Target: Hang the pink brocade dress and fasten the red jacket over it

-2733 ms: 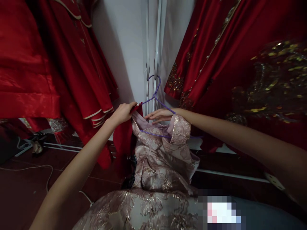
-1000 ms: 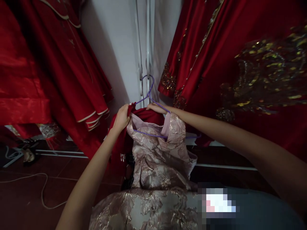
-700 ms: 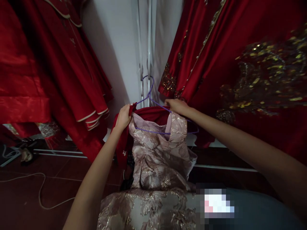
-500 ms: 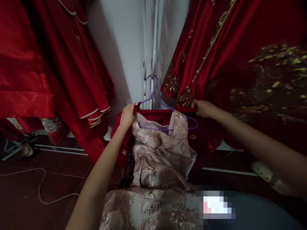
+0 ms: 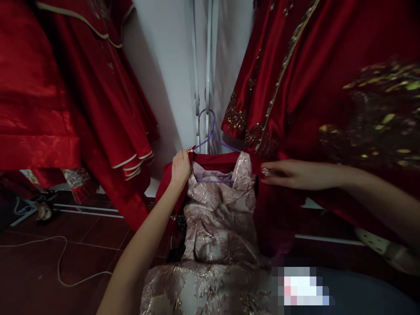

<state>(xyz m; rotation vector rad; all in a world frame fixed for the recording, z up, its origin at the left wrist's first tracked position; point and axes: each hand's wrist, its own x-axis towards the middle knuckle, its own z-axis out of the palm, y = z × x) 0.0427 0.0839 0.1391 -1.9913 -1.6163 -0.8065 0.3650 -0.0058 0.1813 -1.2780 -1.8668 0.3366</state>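
Observation:
A pink-and-gold brocade dress point(image 5: 218, 210) hangs on a purple hanger point(image 5: 211, 133) in the middle. Behind its neckline and out to both sides spreads a dark red garment point(image 5: 216, 159) with small beaded ornaments; its exact kind is unclear. My left hand point(image 5: 181, 167) is closed on the red garment's edge by the dress's left strap, beside a pearly ornament. To the right of the other strap, my right hand point(image 5: 292, 173) pinches the same garment near another beaded ornament point(image 5: 265, 172). The hanger's right end is hidden under red cloth.
Red gowns hang on the left point(image 5: 95, 87), with pale piping, and on the right point(image 5: 295, 87), with gold embroidery. White upright rails point(image 5: 208, 61) stand behind the hanger. A pale cable point(image 5: 61, 258), metal rack bars point(image 5: 88, 210) and shoes point(image 5: 372, 240) are at floor level.
My right hand has drawn the red garment's edge down over the hanger's right end, which showed before. My left hand keeps its hold, and the view has shifted slightly.

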